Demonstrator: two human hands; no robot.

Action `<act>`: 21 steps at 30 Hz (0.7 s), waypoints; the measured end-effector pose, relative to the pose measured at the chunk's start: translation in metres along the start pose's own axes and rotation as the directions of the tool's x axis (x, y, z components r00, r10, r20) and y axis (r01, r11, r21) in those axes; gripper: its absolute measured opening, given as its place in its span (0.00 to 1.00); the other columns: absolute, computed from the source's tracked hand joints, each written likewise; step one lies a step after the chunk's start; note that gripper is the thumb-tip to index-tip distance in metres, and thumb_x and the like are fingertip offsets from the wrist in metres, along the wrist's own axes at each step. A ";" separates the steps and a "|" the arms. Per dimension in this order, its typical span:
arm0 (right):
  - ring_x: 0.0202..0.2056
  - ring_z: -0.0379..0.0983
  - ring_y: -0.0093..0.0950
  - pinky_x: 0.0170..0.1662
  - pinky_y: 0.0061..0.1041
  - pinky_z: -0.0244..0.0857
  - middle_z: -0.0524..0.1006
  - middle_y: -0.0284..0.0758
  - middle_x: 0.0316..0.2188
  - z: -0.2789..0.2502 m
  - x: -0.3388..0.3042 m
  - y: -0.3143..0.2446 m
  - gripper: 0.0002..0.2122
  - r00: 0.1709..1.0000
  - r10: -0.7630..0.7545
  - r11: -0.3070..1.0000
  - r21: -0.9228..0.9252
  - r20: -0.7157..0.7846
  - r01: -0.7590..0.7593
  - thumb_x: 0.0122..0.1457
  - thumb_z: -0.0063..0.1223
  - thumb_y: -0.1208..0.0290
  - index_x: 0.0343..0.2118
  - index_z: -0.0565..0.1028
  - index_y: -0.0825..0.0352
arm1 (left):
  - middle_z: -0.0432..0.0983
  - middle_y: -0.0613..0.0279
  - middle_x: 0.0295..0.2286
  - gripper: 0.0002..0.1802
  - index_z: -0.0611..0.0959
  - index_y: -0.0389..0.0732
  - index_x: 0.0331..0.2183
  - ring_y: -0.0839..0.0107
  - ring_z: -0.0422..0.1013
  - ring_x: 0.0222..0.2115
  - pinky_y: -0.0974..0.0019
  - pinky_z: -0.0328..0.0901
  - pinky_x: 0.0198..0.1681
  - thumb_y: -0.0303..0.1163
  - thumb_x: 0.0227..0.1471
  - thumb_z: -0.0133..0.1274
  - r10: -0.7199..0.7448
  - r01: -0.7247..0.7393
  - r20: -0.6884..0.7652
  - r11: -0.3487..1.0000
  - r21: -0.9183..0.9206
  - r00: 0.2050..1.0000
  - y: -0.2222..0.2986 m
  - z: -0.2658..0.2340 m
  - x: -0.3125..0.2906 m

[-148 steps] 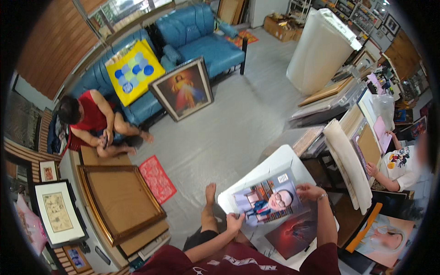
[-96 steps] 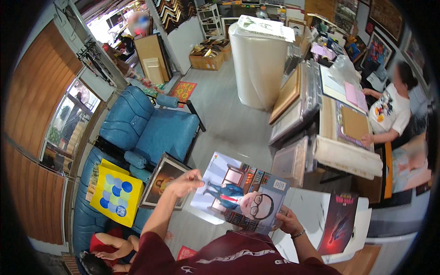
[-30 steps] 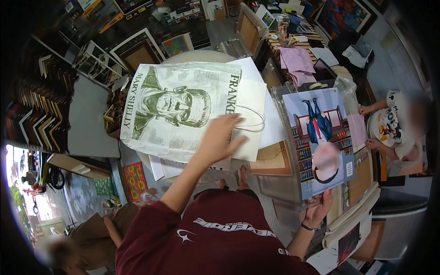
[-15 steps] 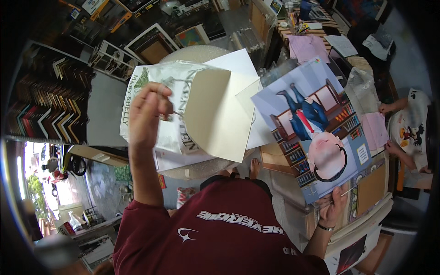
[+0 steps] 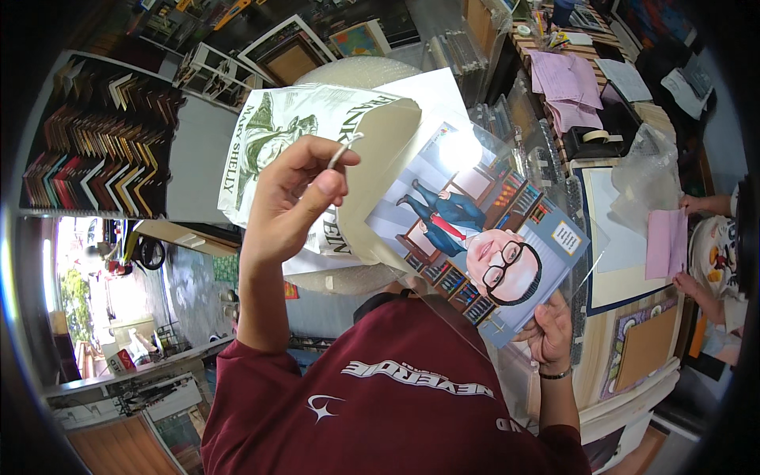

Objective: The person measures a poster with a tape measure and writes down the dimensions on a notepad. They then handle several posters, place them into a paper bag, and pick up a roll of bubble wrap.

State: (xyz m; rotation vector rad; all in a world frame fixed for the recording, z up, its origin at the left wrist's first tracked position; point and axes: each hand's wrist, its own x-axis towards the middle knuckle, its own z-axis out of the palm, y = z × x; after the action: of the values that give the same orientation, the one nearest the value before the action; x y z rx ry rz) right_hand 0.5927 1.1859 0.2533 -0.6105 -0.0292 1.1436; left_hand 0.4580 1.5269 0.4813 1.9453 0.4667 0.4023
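Observation:
My left hand (image 5: 294, 202) is raised above the table, with a thin whitish strip (image 5: 346, 149) pinched between thumb and fingers. My right hand (image 5: 552, 334) grips the lower corner of a glossy cartoon portrait print (image 5: 467, 218), which shows a figure in a blue suit. A clear sheet larger than the print shows around its edges. The print hangs tilted before me and covers part of a beige sheet (image 5: 366, 178). Under that sheet lies a white printed cloth or bag (image 5: 257, 154) with a dark green drawing; I cannot tell which.
A round table wrapped in bubble wrap (image 5: 340, 71) stands beneath these things. Frame corner samples (image 5: 103, 150) hang at the left. On the right, another person's hands (image 5: 690, 204) hold a pink paper (image 5: 666, 244) beside a worktop with boards and a tape roll (image 5: 595, 136).
My right hand has brought the print leftward, partly over the beige sheet. My left hand has shifted right, and the whitish strip now shows clearly in its fingers.

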 end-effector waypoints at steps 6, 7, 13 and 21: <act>0.38 0.82 0.41 0.35 0.38 0.82 0.78 0.53 0.43 -0.013 0.017 0.011 0.24 0.998 0.051 0.998 -0.028 0.035 -0.050 0.67 0.44 0.74 0.63 0.54 0.75 | 0.77 0.64 0.34 0.18 0.79 0.32 0.43 0.78 0.70 0.34 0.71 0.64 0.42 0.37 0.59 0.56 -0.099 0.094 0.096 0.994 0.048 0.991 -0.014 0.019 -0.003; 0.38 0.82 0.41 0.35 0.37 0.82 0.78 0.53 0.43 -0.014 0.020 0.010 0.24 0.997 0.063 0.997 -0.038 0.037 -0.062 0.67 0.44 0.74 0.63 0.54 0.75 | 0.75 0.65 0.31 0.20 0.79 0.31 0.43 0.79 0.70 0.33 0.72 0.64 0.40 0.39 0.59 0.56 -0.090 0.084 0.099 0.994 0.068 0.991 -0.015 0.022 -0.003; 0.34 0.82 0.33 0.34 0.34 0.82 0.78 0.48 0.42 -0.001 0.047 0.001 0.24 0.989 0.139 0.983 -0.125 0.049 -0.132 0.66 0.46 0.73 0.63 0.57 0.73 | 0.74 0.65 0.28 0.21 0.78 0.30 0.44 0.79 0.70 0.32 0.73 0.64 0.39 0.40 0.59 0.56 -0.068 0.065 0.089 0.997 0.039 0.994 -0.019 0.035 -0.005; 0.30 0.77 0.22 0.35 0.35 0.82 0.78 0.38 0.39 0.034 0.119 0.022 0.23 0.956 0.222 0.974 -0.096 0.193 -0.207 0.66 0.47 0.73 0.63 0.59 0.69 | 0.78 0.62 0.36 0.15 0.79 0.33 0.44 0.76 0.71 0.37 0.68 0.64 0.46 0.33 0.59 0.56 -0.124 0.130 0.118 0.990 -0.046 0.985 -0.014 0.017 -0.003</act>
State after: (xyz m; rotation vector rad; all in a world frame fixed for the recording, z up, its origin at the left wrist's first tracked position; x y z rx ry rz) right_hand 0.6147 1.3083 0.2383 -0.5706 -0.1851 1.4187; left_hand 0.4614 1.5174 0.4620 1.8642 0.4979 0.2176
